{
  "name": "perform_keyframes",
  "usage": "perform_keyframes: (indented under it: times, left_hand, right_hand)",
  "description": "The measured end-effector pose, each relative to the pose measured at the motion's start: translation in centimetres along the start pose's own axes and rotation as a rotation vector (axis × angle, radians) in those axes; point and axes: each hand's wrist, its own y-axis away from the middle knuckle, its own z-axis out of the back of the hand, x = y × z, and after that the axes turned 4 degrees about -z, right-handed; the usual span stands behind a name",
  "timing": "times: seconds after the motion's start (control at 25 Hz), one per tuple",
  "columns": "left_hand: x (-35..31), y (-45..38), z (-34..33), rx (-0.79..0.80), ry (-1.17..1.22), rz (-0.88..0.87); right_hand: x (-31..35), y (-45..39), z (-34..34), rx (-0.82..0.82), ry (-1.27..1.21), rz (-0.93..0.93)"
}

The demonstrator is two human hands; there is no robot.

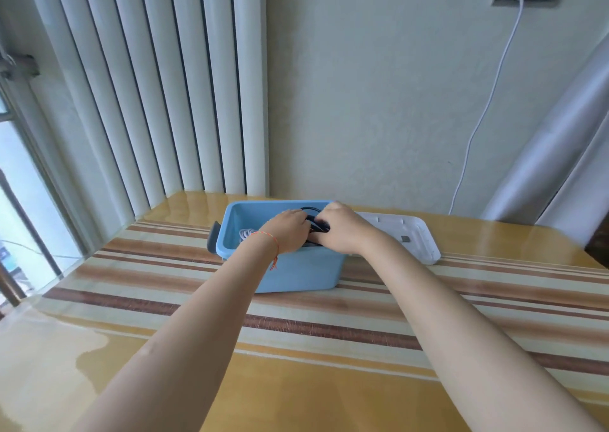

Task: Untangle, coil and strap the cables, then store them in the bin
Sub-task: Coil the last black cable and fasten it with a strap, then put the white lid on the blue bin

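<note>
A light blue plastic bin stands on the table's far middle, with a grey clip on its left end. Both hands reach into its open top. My left hand and my right hand are closed together on a coiled black cable, held just inside the bin's rim. A coiled white cable lies in the bin to the left of my left hand. Most of the black cable is hidden by my fingers.
The bin's white lid lies on the table right behind my right hand. The table carries a striped runner under a glossy cover. A white charger cord hangs down the wall from a socket. Vertical blinds hang at the back left.
</note>
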Motion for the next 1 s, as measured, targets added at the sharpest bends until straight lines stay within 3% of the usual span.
perform_keyframes:
  times: [0.08, 0.2, 0.28, 0.36, 0.48, 0.56, 0.64, 0.72, 0.8, 0.88, 1.0]
  left_hand:
    - [0.0, -0.5, 0.3, 0.069, 0.041, 0.073]
    - [-0.2, -0.8, 0.0, 0.155, 0.004, 0.103]
    - [-0.5, -1.0, -0.2, 0.177, 0.026, 0.15]
    - [-1.2, -1.0, 0.1, 0.129, 0.005, 0.171]
    - [-3.6, -1.0, 0.3, -0.108, -0.115, 0.108]
    - [-7.1, -1.5, 0.0, -0.367, -0.032, -0.033]
    - [-11.3, -2.2, -1.7, -0.45, 0.116, -0.186]
    - [-14.5, -2.8, -4.2, -0.325, 0.155, -0.289]
    - [-15.7, -4.0, -7.1, -0.165, 0.143, -0.269]
    - [-15.0, -4.9, -9.2, -0.049, 0.125, -0.209]
    - [-14.1, -5.7, -10.5, -0.007, 0.101, -0.161]
  right_hand:
    - [-1.0, -0.5, -0.4, 0.012, 0.101, -0.005]
    - [-0.8, -1.5, -1.3, 0.223, 0.331, -0.102]
    - [0.1, -1.5, -1.1, 0.308, 0.333, -0.13]
    - [-0.2, -0.6, -0.8, 0.154, 0.113, -0.064]
    - [-3.9, 1.7, -0.5, -0.326, -0.294, -0.03]
    - [-8.5, 3.2, -0.5, -0.373, -0.278, -0.199]
    - [-13.0, 4.1, -1.4, -0.225, -0.181, -0.356]
    - [-16.0, 4.4, -2.5, -0.083, -0.111, -0.363]
    - [-18.2, 3.9, -3.7, -0.024, -0.076, -0.301]
    - [-18.9, 3.1, -4.7, -0.061, 0.005, -0.247]
    - [-18.5, 2.5, -5.0, -0.236, 0.168, -0.27]
